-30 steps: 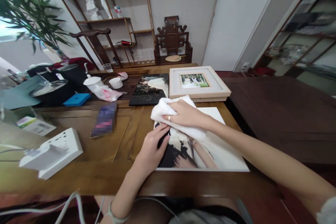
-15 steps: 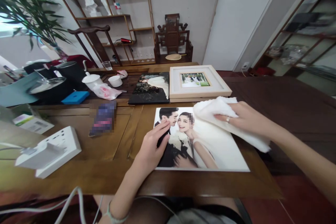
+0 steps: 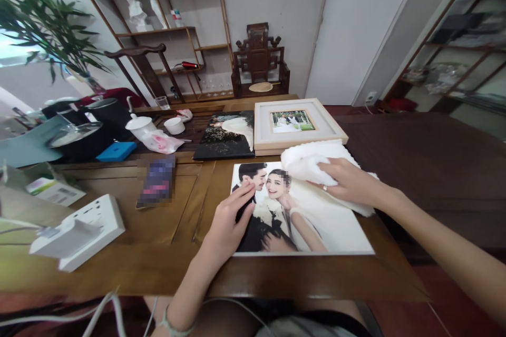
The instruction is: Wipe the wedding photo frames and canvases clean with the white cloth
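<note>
A large photo print (image 3: 336,231) of a couple lies flat on the wooden table in front of me. My left hand (image 3: 229,216) rests on its left part, fingers stretched out and touching the picture. My right hand (image 3: 348,181) is closed on a white cloth (image 3: 306,160), pressing it against the print's upper right area. Part of the cloth trails past the print's right edge. Beyond the print are a dark photo panel (image 3: 209,145) and, beside it, a light wooden picture frame (image 3: 263,137) with a small photo inside.
On the left stand a white power strip (image 3: 105,229), a small box (image 3: 59,189) and a blurred dark packet (image 3: 158,179). Farther back are a blue box (image 3: 116,151), a black pot (image 3: 79,145), a white teapot (image 3: 140,125) and a cup (image 3: 174,126). White cables (image 3: 105,308) hang at the near edge.
My right hand has slid the cloth leftward across the top of the print, bunching it more. My left hand has stayed in place on the print.
</note>
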`<state>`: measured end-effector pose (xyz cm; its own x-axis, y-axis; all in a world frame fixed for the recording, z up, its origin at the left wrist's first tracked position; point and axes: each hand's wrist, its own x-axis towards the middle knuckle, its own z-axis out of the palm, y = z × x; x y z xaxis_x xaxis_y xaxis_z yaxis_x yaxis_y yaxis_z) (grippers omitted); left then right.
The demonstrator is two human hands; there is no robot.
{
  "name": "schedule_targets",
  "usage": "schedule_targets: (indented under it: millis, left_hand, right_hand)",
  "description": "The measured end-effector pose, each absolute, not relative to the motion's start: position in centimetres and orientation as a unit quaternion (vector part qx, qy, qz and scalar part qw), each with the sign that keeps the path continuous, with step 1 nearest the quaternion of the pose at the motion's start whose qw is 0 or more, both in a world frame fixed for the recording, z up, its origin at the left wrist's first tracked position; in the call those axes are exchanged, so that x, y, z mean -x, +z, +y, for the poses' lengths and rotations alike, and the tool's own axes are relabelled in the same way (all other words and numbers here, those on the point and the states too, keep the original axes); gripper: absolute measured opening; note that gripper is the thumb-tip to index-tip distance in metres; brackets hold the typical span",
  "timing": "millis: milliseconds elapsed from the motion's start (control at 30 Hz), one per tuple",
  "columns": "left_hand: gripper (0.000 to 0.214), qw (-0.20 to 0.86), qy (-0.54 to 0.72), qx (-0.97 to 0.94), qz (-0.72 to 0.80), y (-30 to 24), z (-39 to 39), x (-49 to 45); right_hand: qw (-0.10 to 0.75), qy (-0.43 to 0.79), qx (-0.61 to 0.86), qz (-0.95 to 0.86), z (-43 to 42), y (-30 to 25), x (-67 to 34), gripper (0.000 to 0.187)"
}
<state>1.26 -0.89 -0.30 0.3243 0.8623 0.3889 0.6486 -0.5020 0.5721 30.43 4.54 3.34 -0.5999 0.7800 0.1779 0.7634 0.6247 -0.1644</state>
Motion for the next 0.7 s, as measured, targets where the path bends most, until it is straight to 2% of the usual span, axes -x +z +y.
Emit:
schedule_targets:
  millis: [167, 367, 567, 700]
  left_hand:
    - [0.035, 0.161, 0.331, -0.8, 0.474, -0.2, -0.7, -1.3]
    - [0.036, 0.166, 0.32, -0.798, 0.483, 0.0, -0.8, -1.5]
    - [0.035, 0.162, 0.313, -0.805, 0.476, 0.1, -0.7, -1.4]
    - [0.035, 0.159, 0.315, -0.807, 0.474, -0.1, -0.7, -1.2]
  right_hand:
    - [0.086, 0.075, 0.398, -0.91, -1.5, 4.5, -30.1, 0.027]
    - [0.073, 0.136, 0.256, -0.954, -7.3, 6.4, -28.4, 0.026]
    - [0.076, 0.101, 0.354, -0.927, -3.6, 6.2, -28.3, 0.029]
    - [0.113, 0.07, 0.41, -0.902, 1.6, 5.6, -28.5, 0.008]
